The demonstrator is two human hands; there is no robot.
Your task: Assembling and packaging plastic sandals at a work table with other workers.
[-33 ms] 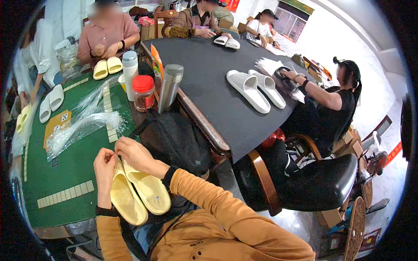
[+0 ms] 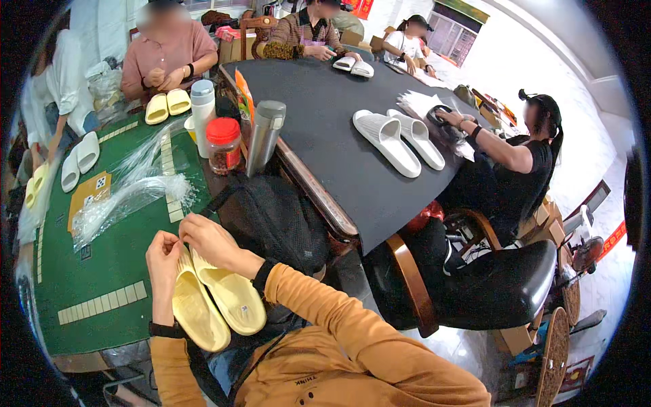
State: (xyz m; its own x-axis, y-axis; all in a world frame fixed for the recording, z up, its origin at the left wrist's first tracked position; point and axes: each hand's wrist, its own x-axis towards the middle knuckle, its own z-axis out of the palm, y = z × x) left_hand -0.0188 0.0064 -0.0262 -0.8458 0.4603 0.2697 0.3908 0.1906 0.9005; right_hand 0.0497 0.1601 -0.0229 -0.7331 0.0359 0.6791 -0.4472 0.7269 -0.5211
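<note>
A pair of pale yellow slide slippers, the left one (image 2: 200, 315) beside the right one (image 2: 243, 308), sits by my lap at the green table's near edge. Just above their far ends, my left hand (image 2: 163, 261) and my right hand (image 2: 211, 243) come together with fingers closed in a pinch. Whatever lies between the fingertips is too small to make out. Beyond them on the green table, a bundle of thin clear plastic strips (image 2: 129, 203) reaches almost to my right hand's fingers.
On the green table (image 2: 108, 264) stand a red-lidded jar (image 2: 224, 146), a steel flask (image 2: 266, 139), a white bottle (image 2: 203, 119) and more slippers (image 2: 80, 161). A black bag (image 2: 278, 224) lies right of my hands. White slippers (image 2: 388, 142) rest on the dark table (image 2: 319, 112); co-workers sit around.
</note>
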